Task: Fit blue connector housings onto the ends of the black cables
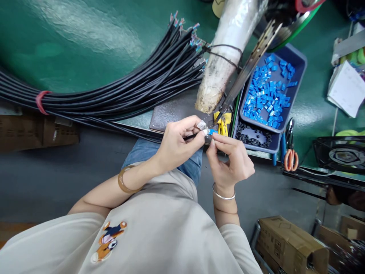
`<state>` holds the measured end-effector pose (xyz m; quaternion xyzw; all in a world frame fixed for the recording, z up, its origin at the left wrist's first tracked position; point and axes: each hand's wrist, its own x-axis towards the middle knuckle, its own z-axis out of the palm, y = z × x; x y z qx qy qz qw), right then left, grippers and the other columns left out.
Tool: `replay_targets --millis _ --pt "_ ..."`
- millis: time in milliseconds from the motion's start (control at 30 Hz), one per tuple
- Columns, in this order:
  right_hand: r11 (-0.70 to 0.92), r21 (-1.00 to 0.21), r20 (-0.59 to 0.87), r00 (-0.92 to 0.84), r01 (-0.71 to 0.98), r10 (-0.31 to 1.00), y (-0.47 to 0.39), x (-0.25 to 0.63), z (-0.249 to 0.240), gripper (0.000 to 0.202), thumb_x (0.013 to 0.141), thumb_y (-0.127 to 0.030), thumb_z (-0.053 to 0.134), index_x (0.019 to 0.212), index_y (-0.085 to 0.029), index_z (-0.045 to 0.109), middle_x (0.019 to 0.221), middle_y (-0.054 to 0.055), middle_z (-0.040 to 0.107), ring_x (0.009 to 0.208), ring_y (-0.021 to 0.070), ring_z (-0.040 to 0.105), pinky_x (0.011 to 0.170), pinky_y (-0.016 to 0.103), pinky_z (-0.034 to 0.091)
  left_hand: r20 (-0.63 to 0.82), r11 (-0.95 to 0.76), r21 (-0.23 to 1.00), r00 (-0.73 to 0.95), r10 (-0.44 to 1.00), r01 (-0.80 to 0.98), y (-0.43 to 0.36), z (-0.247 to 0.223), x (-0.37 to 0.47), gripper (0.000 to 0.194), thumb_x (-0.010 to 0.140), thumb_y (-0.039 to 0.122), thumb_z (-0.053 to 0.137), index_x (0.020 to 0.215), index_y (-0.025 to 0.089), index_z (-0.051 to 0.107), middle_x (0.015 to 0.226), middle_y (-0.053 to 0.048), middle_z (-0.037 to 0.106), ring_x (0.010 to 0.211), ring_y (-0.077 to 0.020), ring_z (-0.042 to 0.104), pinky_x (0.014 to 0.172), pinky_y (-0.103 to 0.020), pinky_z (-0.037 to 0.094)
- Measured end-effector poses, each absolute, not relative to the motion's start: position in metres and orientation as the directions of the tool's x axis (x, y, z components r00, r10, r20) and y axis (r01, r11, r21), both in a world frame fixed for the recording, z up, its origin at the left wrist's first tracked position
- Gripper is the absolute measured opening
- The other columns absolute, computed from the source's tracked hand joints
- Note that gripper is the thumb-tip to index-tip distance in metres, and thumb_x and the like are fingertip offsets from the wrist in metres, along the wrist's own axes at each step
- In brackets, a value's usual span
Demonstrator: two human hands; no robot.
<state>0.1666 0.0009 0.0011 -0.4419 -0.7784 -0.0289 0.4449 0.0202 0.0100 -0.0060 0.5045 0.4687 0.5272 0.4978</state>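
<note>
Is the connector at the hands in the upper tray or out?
Out: the blue connector is at the right hand, apart from the upper tray.

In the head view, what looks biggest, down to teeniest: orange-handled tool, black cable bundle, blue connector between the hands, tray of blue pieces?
1. Black cable bundle
2. Tray of blue pieces
3. Orange-handled tool
4. Blue connector

Cable bundle [114, 97] is lying along the workbench's [97, 49] left, ends pointing toward the tube [225, 57]. Left hand [181, 140] and right hand [232, 158] are meeting before the tube, connector [212, 131] between. Rightward, connector housings [264, 97] are sitting in the upper bin [301, 66], small parts [249, 134] in the lower bin [259, 148]; scissors [291, 161], then fan [348, 156] following, papers [346, 91] lying behind.
</note>
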Motion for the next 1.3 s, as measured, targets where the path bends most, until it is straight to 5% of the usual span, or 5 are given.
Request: replay_targets --millis 233,700,933,1133,1300 --pt "0.474 -0.694 0.510 -0.096 0.542 0.855 -0.001 0.171 0.013 0.011 0.084 -0.010 0.067 0.083 -0.021 0.062 0.081 -0.002 0.070 0.077 0.0121 0.069 0.065 0.026 0.057 -0.045 0.089 0.959 0.163 0.986 -0.270 0.012 0.003 0.014 0.013 0.075 0.011 0.064 0.070 0.016 0.053 0.057 0.004 0.051 0.050 -0.0051 0.046 0.048 -0.017 0.038" --pt "0.533 -0.582 0.385 -0.369 0.614 0.846 -0.003 0.176 0.026 0.012 0.086 -0.010 0.065 0.089 -0.021 0.061 0.083 -0.002 0.063 0.077 0.0098 0.059 0.064 0.023 0.052 0.033 0.023 0.975 0.243 0.969 -0.222 0.004 0.001 0.010 0.011 0.074 0.008 0.061 0.070 0.014 0.053 0.063 0.004 0.046 0.056 -0.0040 0.041 0.052 -0.016 0.036" --pt "0.341 -0.768 0.426 0.034 0.543 0.904 -0.004 0.179 0.019 0.004 0.094 -0.019 0.056 0.094 -0.023 0.053 0.084 -0.004 0.061 0.062 0.0079 0.067 0.058 0.022 0.054 0.040 0.003 0.982 0.219 0.975 -0.191 0.001 0.002 0.010 0.009 0.074 0.009 0.062 0.070 0.013 0.055 0.062 0.004 0.049 0.056 -0.0038 0.043 0.052 -0.014 0.037" --pt "0.243 -0.868 0.212 -0.119 0.433 0.970 -0.002 0.171 0.014 0.008 0.094 -0.027 0.057 0.091 -0.023 0.052 0.073 -0.007 0.058 0.059 0.0063 0.064 0.053 0.017 0.054 0.046 0.021 0.966 0.248 0.968 -0.259 0.002 0.004 0.010 0.007 0.075 0.010 0.062 0.071 0.012 0.057 0.065 0.002 0.056 0.058 -0.0042 0.051 0.054 -0.014 0.041" --pt "0.349 -0.808 0.305 -0.170 0.475 0.937 -0.002 0.169 0.012 0.007 0.093 -0.023 0.059 0.088 -0.022 0.054 0.079 -0.006 0.056 0.062 0.0047 0.063 0.058 0.017 0.054 -0.020 0.085 0.967 0.261 0.965 -0.240 0.005 0.006 0.008 0.010 0.072 0.009 0.063 0.067 0.013 0.055 0.060 0.004 0.051 0.053 -0.0031 0.043 0.050 -0.014 0.036"
